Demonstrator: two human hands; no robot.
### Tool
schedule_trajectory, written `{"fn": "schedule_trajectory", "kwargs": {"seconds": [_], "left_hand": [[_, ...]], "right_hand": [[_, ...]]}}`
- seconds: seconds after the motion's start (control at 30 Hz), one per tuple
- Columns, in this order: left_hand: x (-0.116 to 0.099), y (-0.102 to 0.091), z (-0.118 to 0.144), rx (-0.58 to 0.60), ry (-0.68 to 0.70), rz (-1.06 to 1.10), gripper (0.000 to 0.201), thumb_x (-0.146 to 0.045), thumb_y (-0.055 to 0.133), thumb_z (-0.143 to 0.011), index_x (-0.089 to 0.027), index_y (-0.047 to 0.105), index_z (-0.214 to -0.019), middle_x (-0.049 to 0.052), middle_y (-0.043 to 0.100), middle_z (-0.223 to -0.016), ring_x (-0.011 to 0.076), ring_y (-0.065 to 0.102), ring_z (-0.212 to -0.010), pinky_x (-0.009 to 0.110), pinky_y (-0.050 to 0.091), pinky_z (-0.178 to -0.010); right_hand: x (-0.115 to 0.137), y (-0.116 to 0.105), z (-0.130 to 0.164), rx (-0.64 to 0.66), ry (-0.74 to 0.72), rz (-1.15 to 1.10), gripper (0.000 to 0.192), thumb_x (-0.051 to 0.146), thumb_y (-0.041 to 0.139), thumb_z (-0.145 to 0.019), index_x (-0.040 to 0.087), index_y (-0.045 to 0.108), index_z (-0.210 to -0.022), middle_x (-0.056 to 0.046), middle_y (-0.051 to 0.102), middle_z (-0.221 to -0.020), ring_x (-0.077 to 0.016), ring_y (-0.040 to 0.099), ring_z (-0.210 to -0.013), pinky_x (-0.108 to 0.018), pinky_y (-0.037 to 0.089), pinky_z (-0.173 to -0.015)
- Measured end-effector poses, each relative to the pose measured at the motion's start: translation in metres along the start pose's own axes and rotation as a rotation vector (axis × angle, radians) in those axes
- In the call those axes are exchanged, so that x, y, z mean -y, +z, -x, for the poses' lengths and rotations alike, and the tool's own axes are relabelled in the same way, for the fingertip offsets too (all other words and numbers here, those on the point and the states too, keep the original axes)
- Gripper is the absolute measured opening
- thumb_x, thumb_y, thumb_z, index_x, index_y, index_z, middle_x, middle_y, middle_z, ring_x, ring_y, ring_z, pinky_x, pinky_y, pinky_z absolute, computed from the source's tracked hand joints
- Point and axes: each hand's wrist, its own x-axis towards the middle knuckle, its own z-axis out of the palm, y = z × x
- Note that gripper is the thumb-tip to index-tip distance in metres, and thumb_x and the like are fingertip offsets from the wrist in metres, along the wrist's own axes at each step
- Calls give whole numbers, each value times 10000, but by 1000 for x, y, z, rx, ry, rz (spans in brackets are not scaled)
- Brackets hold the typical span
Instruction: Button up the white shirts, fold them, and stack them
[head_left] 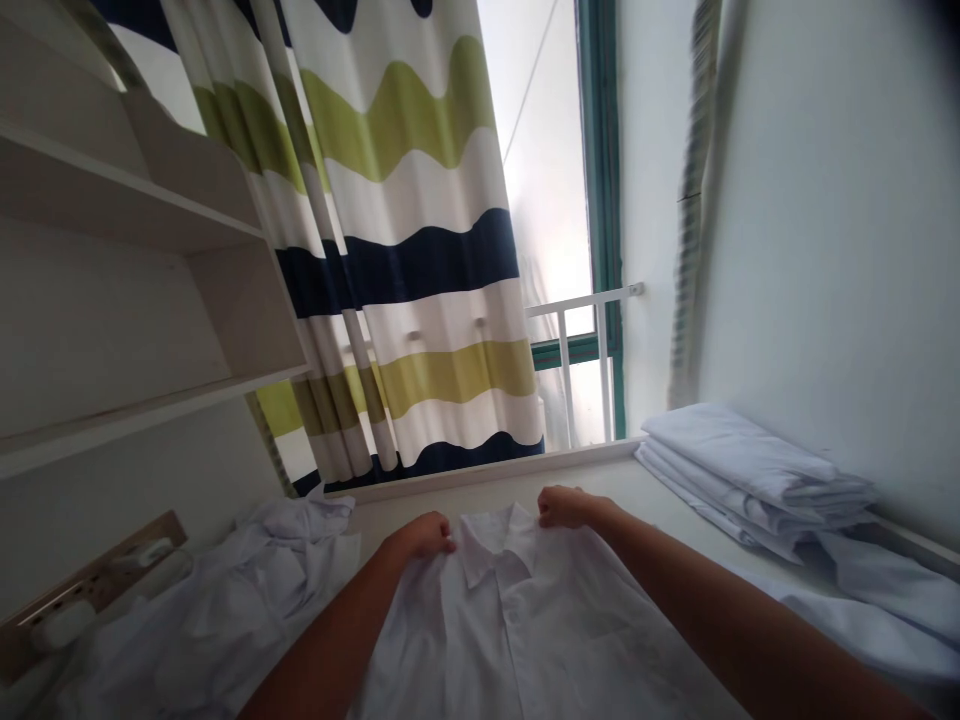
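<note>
Head view | white collared shirt (525, 610) flat on bench (645, 480), collar away | left hand (424, 535), right hand (566, 506) each grip pinching shoulder cloth beside collar | soft, light, likely wrinkles; best held at shoulders | folded stack (750, 470) right, crumpled whites (225, 600) left

Striped curtain (420, 250) — bright window (544, 180)

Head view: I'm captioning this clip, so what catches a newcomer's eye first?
The striped curtain in navy, green and white fills the upper middle. Below it, the left hand and right hand grip a white shirt near its collar. Folded white cloths are stacked at right.
</note>
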Motion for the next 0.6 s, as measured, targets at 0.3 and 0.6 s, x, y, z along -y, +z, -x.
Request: {"fn": "schedule_trajectory", "kwargs": {"seconds": [0.3, 0.6], "left_hand": [[-4, 8, -68, -134, 9, 38, 391, -464, 532, -984, -150, 603, -1207, 85, 661, -1095, 219, 648, -983, 451, 535, -897], [45, -11, -50, 68, 16, 182, 559, -703, 560, -833, -149, 630, -816, -1, 599, -746, 192, 563, -716, 286, 423, -652]], "right_hand": [[-66, -19, -17, -245, 111, 113, 355, 436, 560, -990, 165, 609, -1214, -89, 646, -1174, -229, 637, -1037, -462, 525, -926], [-82, 2, -22, -137, 116, 200, 308, 413, 593, -979, 169, 642, -1161, -83, 658, -1174, -215, 649, -1023, -432, 547, -906]]}}
